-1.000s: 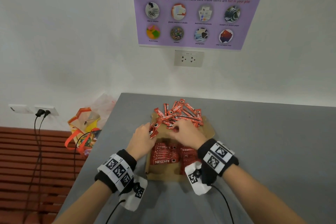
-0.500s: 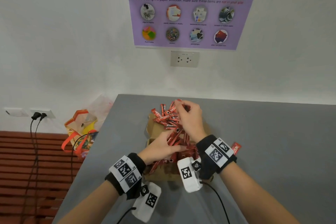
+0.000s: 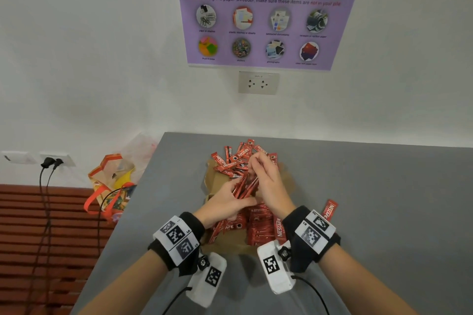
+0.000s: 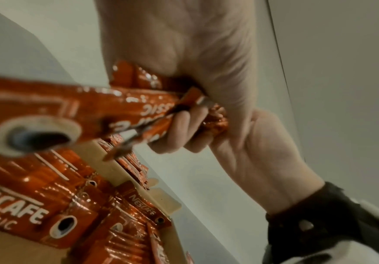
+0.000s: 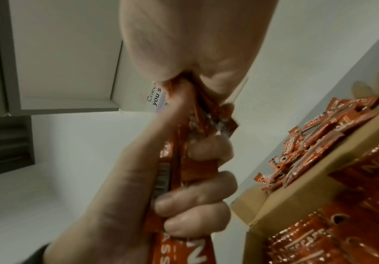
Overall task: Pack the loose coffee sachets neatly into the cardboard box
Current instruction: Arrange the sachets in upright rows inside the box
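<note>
A bundle of red coffee sachets (image 3: 246, 186) hangs over the open cardboard box (image 3: 217, 181). My left hand (image 3: 227, 199) grips the bundle from the left, its fingers (image 5: 197, 194) curled round it. My right hand (image 3: 266, 176) grips the bundle's top end, fingers (image 4: 179, 132) also curled on the sachets. Behind the hands a loose pile of sachets (image 3: 234, 158) lies on the box's far flap. Packed rows of sachets (image 3: 259, 227) fill the box's near part. The bundle's middle is hidden by my hands.
One stray sachet (image 3: 330, 210) lies on the grey table (image 3: 384, 199) just right of my right wrist. The table's left edge (image 3: 133, 199) drops off beside a colourful bag (image 3: 112, 181) and hanging cables. A white wall with a socket (image 3: 258, 82) stands behind.
My right hand came back from the loose pile to the bundle in my left hand. Both hands now hold the bundle together, slightly nearer me over the box.
</note>
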